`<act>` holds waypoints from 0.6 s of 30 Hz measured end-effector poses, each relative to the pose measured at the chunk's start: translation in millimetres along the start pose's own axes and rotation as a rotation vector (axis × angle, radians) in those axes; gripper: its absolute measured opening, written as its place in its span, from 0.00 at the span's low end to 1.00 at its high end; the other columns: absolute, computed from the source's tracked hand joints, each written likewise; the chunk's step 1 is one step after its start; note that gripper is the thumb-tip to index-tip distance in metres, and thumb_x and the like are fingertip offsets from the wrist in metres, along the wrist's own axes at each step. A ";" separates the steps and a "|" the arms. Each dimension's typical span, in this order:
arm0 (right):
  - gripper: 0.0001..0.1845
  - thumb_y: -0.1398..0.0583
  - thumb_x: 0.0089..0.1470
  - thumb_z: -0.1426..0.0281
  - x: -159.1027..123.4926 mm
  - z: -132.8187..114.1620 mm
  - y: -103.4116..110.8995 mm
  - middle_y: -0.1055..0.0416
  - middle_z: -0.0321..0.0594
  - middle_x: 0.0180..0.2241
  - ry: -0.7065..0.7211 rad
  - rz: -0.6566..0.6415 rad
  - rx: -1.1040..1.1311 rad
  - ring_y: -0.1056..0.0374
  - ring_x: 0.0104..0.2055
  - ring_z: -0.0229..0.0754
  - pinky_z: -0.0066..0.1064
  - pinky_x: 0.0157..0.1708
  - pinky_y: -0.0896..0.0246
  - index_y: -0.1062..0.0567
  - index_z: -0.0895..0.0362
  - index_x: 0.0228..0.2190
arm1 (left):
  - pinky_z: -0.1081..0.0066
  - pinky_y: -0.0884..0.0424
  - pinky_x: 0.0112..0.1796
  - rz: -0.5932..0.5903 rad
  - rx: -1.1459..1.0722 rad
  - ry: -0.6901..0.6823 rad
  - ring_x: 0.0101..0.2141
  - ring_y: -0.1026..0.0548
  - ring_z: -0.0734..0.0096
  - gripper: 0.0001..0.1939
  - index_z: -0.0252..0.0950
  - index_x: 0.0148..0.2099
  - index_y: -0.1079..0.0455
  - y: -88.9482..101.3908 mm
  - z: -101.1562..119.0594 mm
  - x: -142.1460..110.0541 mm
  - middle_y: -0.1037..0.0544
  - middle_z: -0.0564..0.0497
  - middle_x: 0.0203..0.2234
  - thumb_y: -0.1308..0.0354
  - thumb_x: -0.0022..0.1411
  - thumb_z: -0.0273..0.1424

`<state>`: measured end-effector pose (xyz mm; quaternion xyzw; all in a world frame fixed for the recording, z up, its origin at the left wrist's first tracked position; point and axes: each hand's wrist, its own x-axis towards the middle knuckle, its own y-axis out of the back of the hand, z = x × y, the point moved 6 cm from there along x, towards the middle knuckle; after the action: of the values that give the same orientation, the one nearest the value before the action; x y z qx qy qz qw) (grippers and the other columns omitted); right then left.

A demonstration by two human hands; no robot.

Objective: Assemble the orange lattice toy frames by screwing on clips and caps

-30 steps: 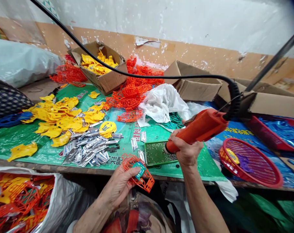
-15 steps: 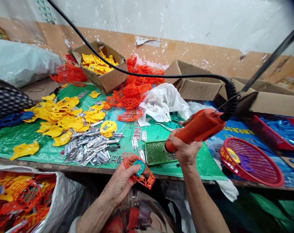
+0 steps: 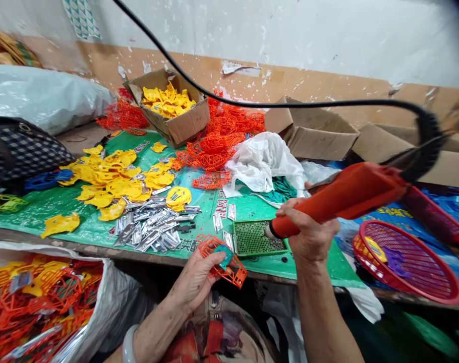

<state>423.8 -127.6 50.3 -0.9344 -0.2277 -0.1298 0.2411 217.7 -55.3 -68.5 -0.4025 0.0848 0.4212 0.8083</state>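
My left hand (image 3: 199, 276) grips an orange plastic lattice frame (image 3: 235, 272), its thumb pressed on a teal plastic piece (image 3: 225, 255) set in the frame. Wrapped round a red electric screwdriver (image 3: 343, 199) is my right hand (image 3: 308, 232). The screwdriver lies almost level, its tip over the right part of a green tray (image 3: 248, 252). Small dark screws (image 3: 277, 244) are heaped at that side of the tray, and the rest of it is a grid of holes. Left of the tray lie loose silver metal-look pieces (image 3: 150, 229) and yellow plastic parts (image 3: 118, 181).
A black cable (image 3: 290, 105) arches from the screwdriver across the bench. Cardboard boxes (image 3: 320, 141) stand along the wall, one holding yellow parts. A red basket (image 3: 407, 262) sits at the right edge. An open white sack (image 3: 112, 302) of orange and yellow assemblies is lower left.
The view has shifted, so the bench appears further right. The screwdriver has tilted flatter, and its tip is now over the screws in the tray. My left hand keeps hold of the orange frame.
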 end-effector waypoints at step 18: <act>0.22 0.35 0.43 0.74 -63.7 -21.8 -51.5 0.31 0.31 0.26 -0.279 -0.371 0.345 0.33 0.27 0.37 0.36 0.32 0.34 0.27 0.47 0.42 | 0.69 0.27 0.32 -0.073 0.022 -0.004 0.30 0.25 0.69 0.14 0.34 0.40 0.28 -7.2 -1.7 -1.8 0.22 0.49 0.32 0.31 0.50 0.30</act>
<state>340.8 -121.6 66.5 -0.8307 -0.4445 -0.0012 0.3351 222.3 -59.9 -64.7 -0.3957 0.0729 0.3912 0.8277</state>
